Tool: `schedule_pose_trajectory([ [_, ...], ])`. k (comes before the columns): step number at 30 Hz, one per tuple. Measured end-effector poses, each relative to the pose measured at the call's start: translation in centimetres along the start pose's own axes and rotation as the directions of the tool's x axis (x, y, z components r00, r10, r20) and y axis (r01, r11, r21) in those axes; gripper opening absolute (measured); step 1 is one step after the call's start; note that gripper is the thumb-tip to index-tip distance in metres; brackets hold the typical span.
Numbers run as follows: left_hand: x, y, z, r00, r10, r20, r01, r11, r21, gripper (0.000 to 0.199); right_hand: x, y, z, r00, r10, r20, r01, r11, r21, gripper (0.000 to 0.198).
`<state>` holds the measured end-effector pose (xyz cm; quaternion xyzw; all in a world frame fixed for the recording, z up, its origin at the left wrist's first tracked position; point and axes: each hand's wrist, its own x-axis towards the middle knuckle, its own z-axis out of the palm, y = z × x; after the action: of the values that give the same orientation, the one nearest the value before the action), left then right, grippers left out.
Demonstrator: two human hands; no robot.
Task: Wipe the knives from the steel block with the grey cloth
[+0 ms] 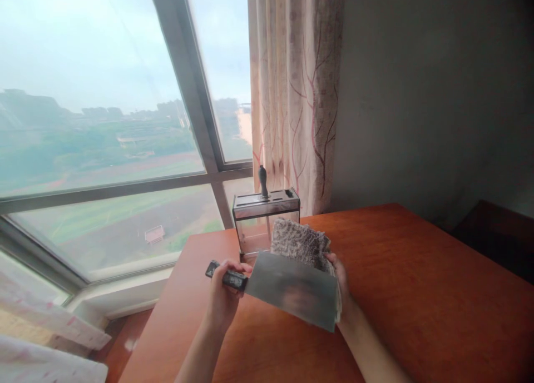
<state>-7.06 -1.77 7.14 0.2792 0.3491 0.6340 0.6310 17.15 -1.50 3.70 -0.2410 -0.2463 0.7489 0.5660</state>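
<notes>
My left hand (pixel 227 294) is wrapped round the black handle of a cleaver (pixel 294 291). The broad blade points to the right, tilted, above the table. My right hand (pixel 342 283) grips a fluffy grey cloth (pixel 298 241) behind the blade and at its far end. Part of that hand's fingers is hidden by the cloth and the blade. Just beyond the cloth stands a knife block (pixel 266 208) with clear sides and a slotted metal top. One dark-handled tool (pixel 262 182) sticks up from its slots.
The reddish-brown wooden table (pixel 417 294) stretches under both hands and off to the right. A large window (pixel 104 122) lies on the left, with a patterned curtain (pixel 296 94) behind the knife block. A dark piece of furniture (pixel 496 238) stands at the far right.
</notes>
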Motion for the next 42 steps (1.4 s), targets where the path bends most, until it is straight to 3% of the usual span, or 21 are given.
schedule_pose_trajectory([
  [3, 0.2, 0.1, -0.1, 1.000, -0.004, -0.014, 0.003, 1.000, -0.021, 0.022, 0.2, -0.9, -0.2, 0.989, -0.038, -0.140, 0.063, 0.981, 0.181, 0.029],
  [8, 0.5, 0.5, -0.2, 0.997, 0.014, -0.071, -0.020, 0.997, -0.075, 0.024, 0.2, -2.4, -1.3, 0.953, -0.110, -0.283, 0.184, 0.951, 0.249, 0.022],
  [14, 0.2, 0.2, -0.2, 0.975, -0.221, -0.013, 0.221, 0.975, -0.003, 0.021, 0.4, -3.0, -3.0, 0.929, -0.230, -0.291, 0.297, 0.930, 0.215, 0.030],
  [16, 0.2, 0.0, -0.1, 0.967, -0.253, -0.008, 0.253, 0.967, -0.028, 0.019, 0.6, -2.9, -3.4, 0.912, -0.253, -0.323, 0.328, 0.922, 0.204, 0.030],
  [25, 0.7, 0.6, -0.5, 0.989, -0.101, -0.105, 0.093, 0.993, -0.076, 0.011, -0.2, -4.3, -3.9, 0.790, -0.372, -0.488, 0.476, 0.873, 0.105, 0.034],
  [27, 0.7, 0.5, -0.5, 0.991, -0.083, -0.103, 0.079, 0.996, -0.049, 0.011, -0.3, -4.5, -4.2, 0.734, -0.422, -0.532, 0.523, 0.851, 0.047, 0.035],
  [29, 0.6, 0.1, -0.4, 0.993, -0.082, -0.083, 0.080, 0.997, -0.022, 0.013, -0.1, -3.9, -4.5, 0.648, -0.499, -0.576, 0.566, 0.821, -0.073, 0.036],
  [32, 0.5, -0.8, -0.1, 0.994, -0.094, -0.050, 0.094, 0.996, -0.009, 0.017, 0.4, -1.7, -4.4, 0.526, -0.664, -0.532, 0.557, 0.741, -0.374, 0.037],
  [33, 0.4, -1.1, 0.0, 0.994, -0.101, -0.041, 0.100, 0.995, -0.011, 0.018, 0.4, -0.8, -4.1, 0.470, -0.752, -0.462, 0.546, 0.659, -0.518, 0.039],
  [34, 0.4, -1.4, 0.1, 0.994, -0.107, -0.035, 0.107, 0.994, -0.010, 0.019, 0.4, 0.1, -3.6, 0.476, -0.829, -0.294, 0.514, 0.534, -0.672, 0.042],
  [36, 0.2, -1.8, 0.3, 0.992, -0.124, -0.020, 0.124, 0.992, 0.002, 0.022, 0.2, 1.5, -2.2, 0.544, -0.832, 0.109, 0.465, 0.191, -0.864, 0.048],
  [38, 0.0, -2.1, 0.4, 0.990, -0.141, -0.006, 0.142, 0.990, 0.029, 0.026, -0.1, 2.3, -0.5, 0.575, -0.711, 0.404, 0.407, -0.180, -0.896, 0.056],
  [40, -0.2, -2.2, 0.7, 0.989, -0.146, -0.005, 0.146, 0.988, 0.049, 0.029, -0.4, 2.6, 1.1, 0.583, -0.613, 0.534, 0.339, -0.414, -0.845, 0.059],
  [42, -0.5, -2.3, 1.0, 0.990, -0.139, -0.011, 0.139, 0.989, 0.055, 0.030, -0.6, 2.8, 2.2, 0.602, -0.543, 0.586, 0.298, -0.528, -0.795, 0.060],
])
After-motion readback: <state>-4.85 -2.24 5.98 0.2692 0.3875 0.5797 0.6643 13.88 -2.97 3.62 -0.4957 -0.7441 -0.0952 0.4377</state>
